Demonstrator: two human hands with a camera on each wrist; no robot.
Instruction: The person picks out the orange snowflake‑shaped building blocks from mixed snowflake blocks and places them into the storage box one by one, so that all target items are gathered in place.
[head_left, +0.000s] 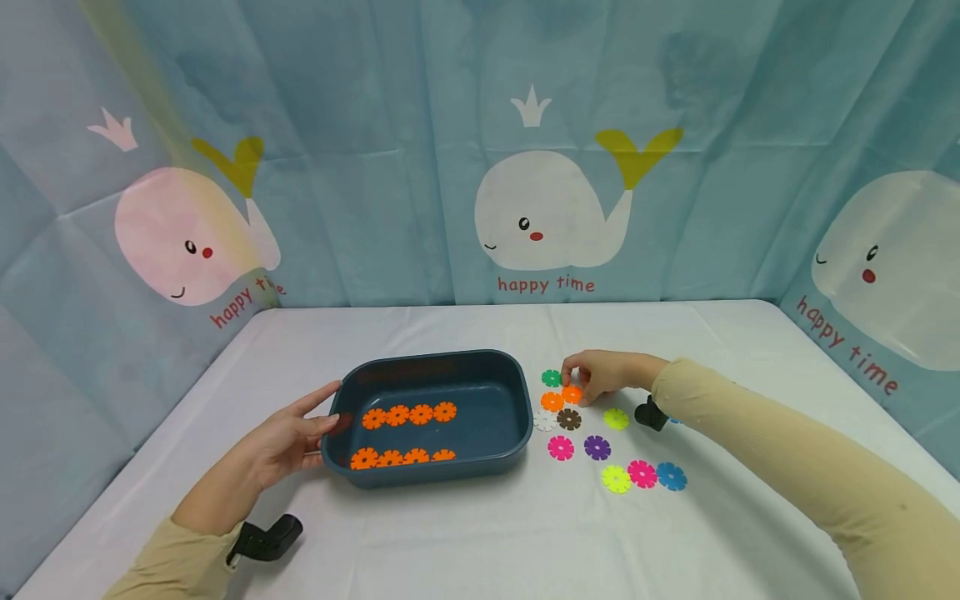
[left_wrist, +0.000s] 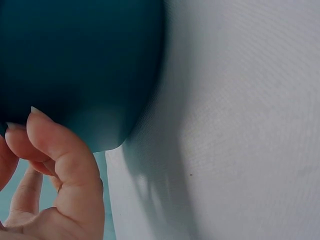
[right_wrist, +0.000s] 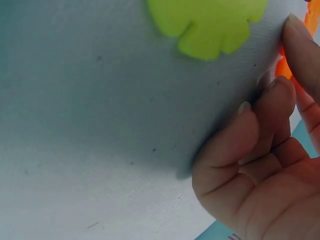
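A dark blue plastic basin (head_left: 480,475) stands on the table, with two rows of orange snowflake discs (head_left: 421,414) inside it. At its left end my left hand (head_left: 288,437) grips the rim; in the left wrist view the curled fingers (left_wrist: 70,160) lie against the basin wall (left_wrist: 85,60). Right of the basin, my right hand (head_left: 606,372) pinches an orange snowflake disc (head_left: 572,394) between thumb and fingertips. That disc (right_wrist: 284,67) shows only partly in the right wrist view. Beside it lie another orange disc (head_left: 552,402), a green one (head_left: 551,378) and a brown one (head_left: 569,419).
More snowflake discs lie on the white tablecloth (head_left: 420,542): white (head_left: 545,420), pink (head_left: 561,447), purple (head_left: 597,447) and yellow-green (head_left: 617,418). Nearer me sit yellow (head_left: 617,479), pink (head_left: 642,474) and blue (head_left: 671,477) ones. A whale-printed curtain (head_left: 360,208) hangs behind the table.
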